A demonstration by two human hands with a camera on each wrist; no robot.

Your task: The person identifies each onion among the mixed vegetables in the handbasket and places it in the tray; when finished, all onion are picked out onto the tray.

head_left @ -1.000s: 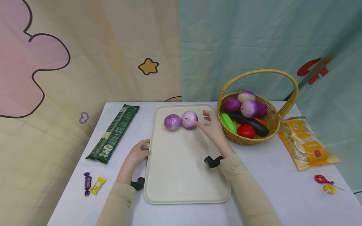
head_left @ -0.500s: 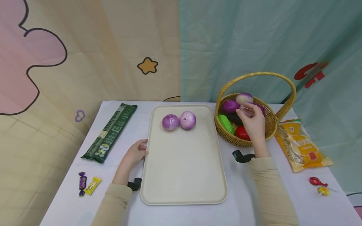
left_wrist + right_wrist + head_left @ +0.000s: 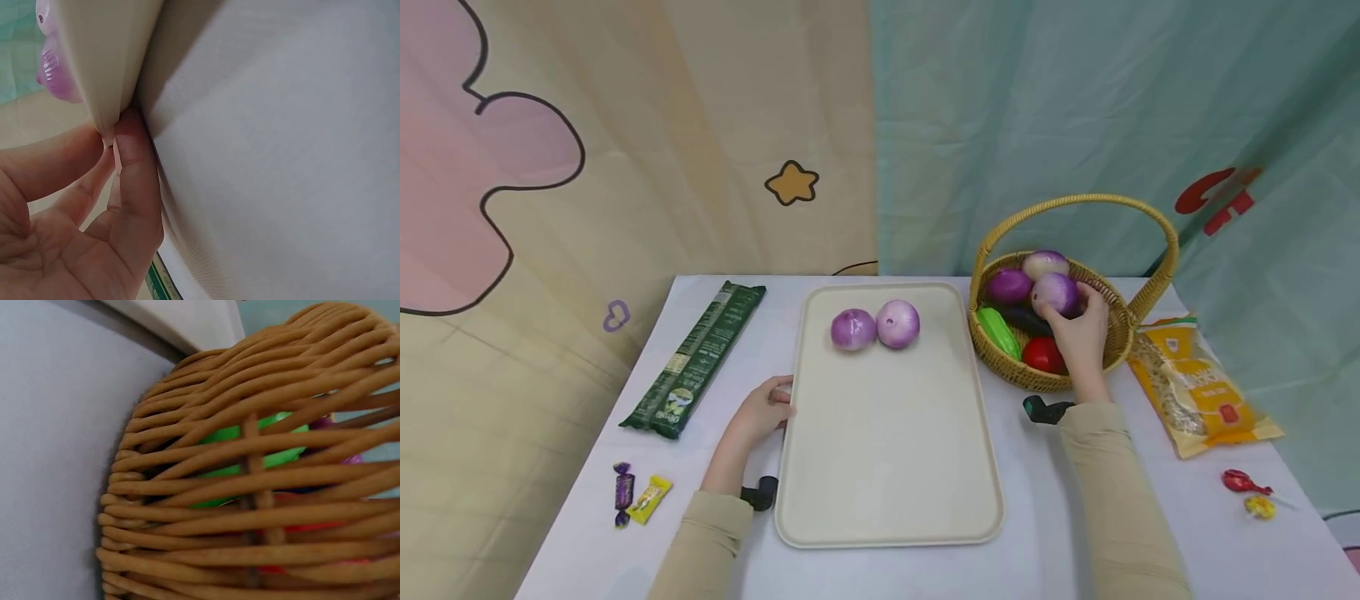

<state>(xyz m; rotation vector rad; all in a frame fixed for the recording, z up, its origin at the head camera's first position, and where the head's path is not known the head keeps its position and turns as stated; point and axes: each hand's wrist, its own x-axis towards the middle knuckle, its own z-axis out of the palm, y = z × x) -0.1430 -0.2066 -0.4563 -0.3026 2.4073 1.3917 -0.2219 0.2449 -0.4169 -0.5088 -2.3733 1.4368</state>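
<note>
My left hand [image 3: 762, 414] pinches the left rim of a cream tray [image 3: 887, 450]; in the left wrist view the thumb is above the rim and fingers [image 3: 134, 156] are beneath it. Two purple onions, one glossy [image 3: 853, 330] and one paler [image 3: 898, 323], sit side by side near the tray's far end. Over the wicker basket [image 3: 1015, 377], my right hand [image 3: 1081, 337] grips a purple-and-white onion [image 3: 1054, 293] between thumb and fingers. The right wrist view shows only the basket's woven side [image 3: 262, 512]; the hand is out of it.
Besides more onions [image 3: 1009, 287], the basket holds an eggplant [image 3: 1026, 320], a tomato [image 3: 1043, 356] and a green vegetable [image 3: 997, 333]. Its tall handle [image 3: 1078, 200] arches above. A green packet [image 3: 696, 358] and wrapped candies [image 3: 647, 500] lie left; a yellow bag [image 3: 1202, 383] and lollipops [image 3: 1246, 482] lie right.
My right hand has moved from beside the tray's onions rightward to the basket and taken hold of an onion there. The left hand has stayed at the tray's rim.
</note>
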